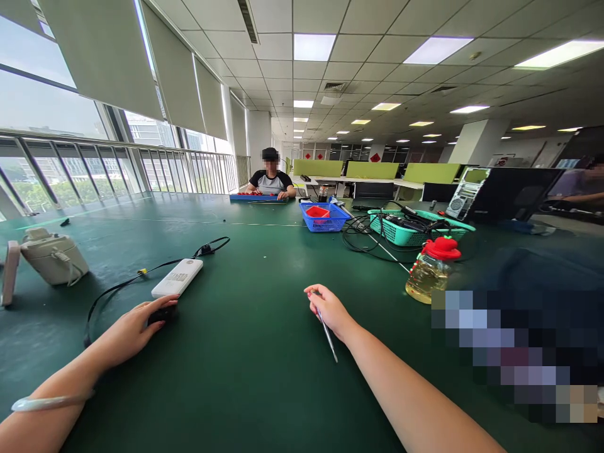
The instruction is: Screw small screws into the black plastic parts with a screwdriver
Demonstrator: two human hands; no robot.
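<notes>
At the left of the head view, my left hand (136, 327) is closed over a small black rounded object (163, 313), mostly covered by the fingers, so its kind does not show. A white power bank (179, 278) lies just beyond those fingertips. In the middle, my right hand (329, 308) is raised slightly over the dark green table (245, 371), fingers pinched round a slim silver metal tool (327, 333). The tool's narrow end slants down towards me; its other end is hidden in the fingers.
A black cable (111, 289) curves round the power bank. Further left stands a beige case with a strap (54, 255). At right are a red-lidded bottle (428, 277), a blue basket (325, 221) and a green basket (401, 234) of cables. A person (271, 179) sits across the table.
</notes>
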